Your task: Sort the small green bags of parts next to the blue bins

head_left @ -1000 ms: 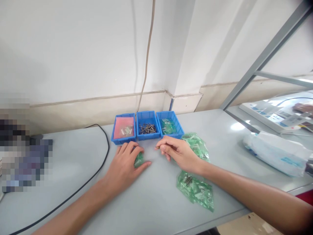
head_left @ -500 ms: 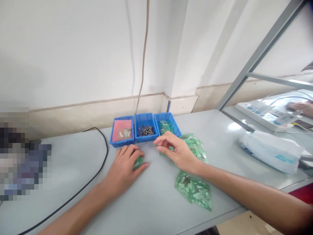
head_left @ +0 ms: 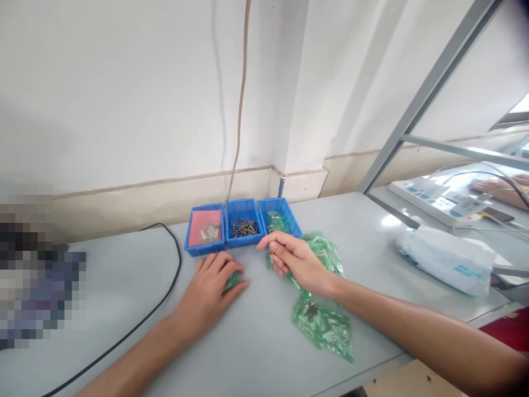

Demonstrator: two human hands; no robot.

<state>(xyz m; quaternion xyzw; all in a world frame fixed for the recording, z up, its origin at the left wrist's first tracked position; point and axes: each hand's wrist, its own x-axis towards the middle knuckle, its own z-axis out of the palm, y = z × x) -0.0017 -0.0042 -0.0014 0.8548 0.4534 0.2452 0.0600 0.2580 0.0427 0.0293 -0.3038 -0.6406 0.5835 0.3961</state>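
Head view: left grip (head_left: 212,280) round packet (head_left: 231,282), right grip (head_left: 295,262) pinched on possible screw (head_left: 270,252), near blue bins (head_left: 243,241), green bags (head_left: 326,331).

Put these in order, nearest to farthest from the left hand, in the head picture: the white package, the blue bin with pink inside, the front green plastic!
From the left hand:
1. Blue bin with pink inside: just beyond the fingertips.
2. Front green plastic: to the right.
3. White package: far right.

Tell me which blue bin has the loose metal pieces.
The middle blue bin: loose metal pieces lie heaped in it; the left bin shows pink material, the right bin green plastic.
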